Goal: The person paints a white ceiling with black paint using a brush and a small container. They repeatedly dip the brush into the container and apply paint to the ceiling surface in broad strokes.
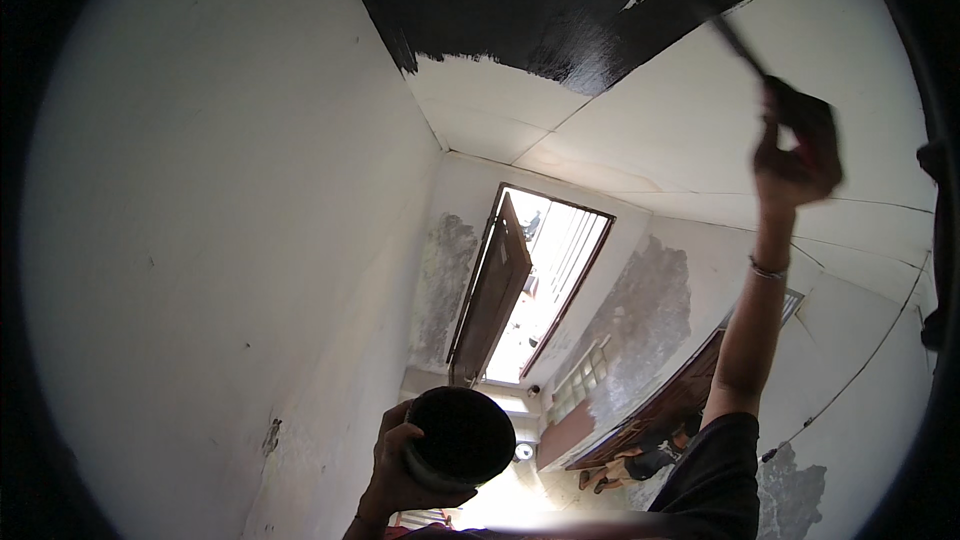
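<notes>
My right hand [795, 150] is raised toward the white ceiling, closed on a dark, long-handled brush [740, 40], blurred and red near the grip. The brush's far end is indistinct against a large patch of glossy black paint [540, 0], which has ragged edges and white streaks. Low in the view, my left hand [390, 470] grips a round container [458, 480] by its side, thumb at the rim. The container's inside looks black; how full it is I cannot tell.
A long white wall [200, 240] fills the left. An open dark door [485, 300] stands in a bright doorway at the far end. A person [650, 458] is at lower right by dark woodwork. A wire [865, 360] hangs at right. Grey patches [640, 310] mark the walls.
</notes>
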The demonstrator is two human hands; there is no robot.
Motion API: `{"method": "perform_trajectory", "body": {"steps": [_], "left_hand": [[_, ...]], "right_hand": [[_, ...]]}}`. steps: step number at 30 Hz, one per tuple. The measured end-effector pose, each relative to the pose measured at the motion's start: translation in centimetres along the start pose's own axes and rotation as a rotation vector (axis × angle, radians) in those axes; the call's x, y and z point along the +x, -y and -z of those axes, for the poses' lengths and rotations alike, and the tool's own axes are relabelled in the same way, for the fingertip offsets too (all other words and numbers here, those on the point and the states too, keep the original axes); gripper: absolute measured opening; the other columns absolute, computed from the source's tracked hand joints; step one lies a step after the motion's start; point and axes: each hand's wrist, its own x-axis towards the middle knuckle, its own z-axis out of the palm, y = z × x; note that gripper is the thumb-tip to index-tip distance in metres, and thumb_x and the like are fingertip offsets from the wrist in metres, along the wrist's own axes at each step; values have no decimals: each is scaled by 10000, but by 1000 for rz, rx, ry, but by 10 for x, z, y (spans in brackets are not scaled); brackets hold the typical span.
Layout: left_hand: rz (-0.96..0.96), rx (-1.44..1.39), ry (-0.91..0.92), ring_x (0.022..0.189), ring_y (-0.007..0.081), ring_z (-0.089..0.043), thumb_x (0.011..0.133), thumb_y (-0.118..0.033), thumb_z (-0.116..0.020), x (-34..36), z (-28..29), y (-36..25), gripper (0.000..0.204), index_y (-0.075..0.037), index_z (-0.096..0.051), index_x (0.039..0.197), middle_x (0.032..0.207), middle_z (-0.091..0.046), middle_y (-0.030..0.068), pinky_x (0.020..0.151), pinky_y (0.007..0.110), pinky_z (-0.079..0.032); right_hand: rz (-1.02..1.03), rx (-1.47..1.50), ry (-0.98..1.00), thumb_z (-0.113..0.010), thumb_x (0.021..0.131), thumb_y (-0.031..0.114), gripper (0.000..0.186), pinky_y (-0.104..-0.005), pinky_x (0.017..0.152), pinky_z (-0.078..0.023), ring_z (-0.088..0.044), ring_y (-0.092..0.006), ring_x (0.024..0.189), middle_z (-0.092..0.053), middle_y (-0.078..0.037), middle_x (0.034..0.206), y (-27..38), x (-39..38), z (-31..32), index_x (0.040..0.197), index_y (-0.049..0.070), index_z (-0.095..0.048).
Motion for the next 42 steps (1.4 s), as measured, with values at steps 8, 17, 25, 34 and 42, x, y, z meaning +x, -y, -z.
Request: {"method": "perform_trajectory", "body": {"steps": [8, 17, 25, 34, 42], "left_hand": [[10, 65, 8, 1291, 440, -516, 506, -365, -1031, -4, 6, -6, 1063, -238, -362, 1322, 1380, -464, 245, 1037, 530, -481], [13, 94, -16, 1279, 445, -526, 487, -366, -1034, -7, 11, -7, 1067, -231, -372, 1312, 1371, -480, 242, 1025, 541, -482], [-8, 59, -80, 1284, 369, -529, 465, -352, -1037, -18, 12, 7, 1028, -179, -447, 1288, 1385, -504, 222, 1097, 484, -439], [556, -666, -403, 1272, 363, -534, 672, -227, -841, -26, 8, 29, 725, -112, -511, 1308, 1325, -553, 205, 1084, 506, -462], [-32, -33, -197, 1352, 465, -458, 524, -272, -1000, -22, 21, -9, 1046, -177, -424, 1393, 1450, -433, 286, 1090, 562, -430]], "right_hand": [[24, 126, 303, -811, 856, 87, 109, -317, 599, -552, -687, -201, 668, -689, -55, 819, 3, -10, -104, 887, 65, -709], [227, -264, -23, -845, 864, 201, 173, -199, 668, -598, -756, -94, 757, -789, 7, 878, -26, 89, 1, 984, 88, -790], [438, -310, -184, -862, 825, 109, 225, -235, 690, -633, -747, -155, 857, -761, -110, 992, 9, 74, 20, 943, -29, -730], [362, -451, -59, -789, 810, 67, 153, -347, 657, -613, -695, -270, 866, -640, -122, 939, 13, -11, -116, 914, 38, -681], [338, -269, 80, -769, 713, 31, 315, -344, 643, -610, -675, -296, 830, -610, -148, 943, 17, -102, -171, 1013, -17, -683]]}}
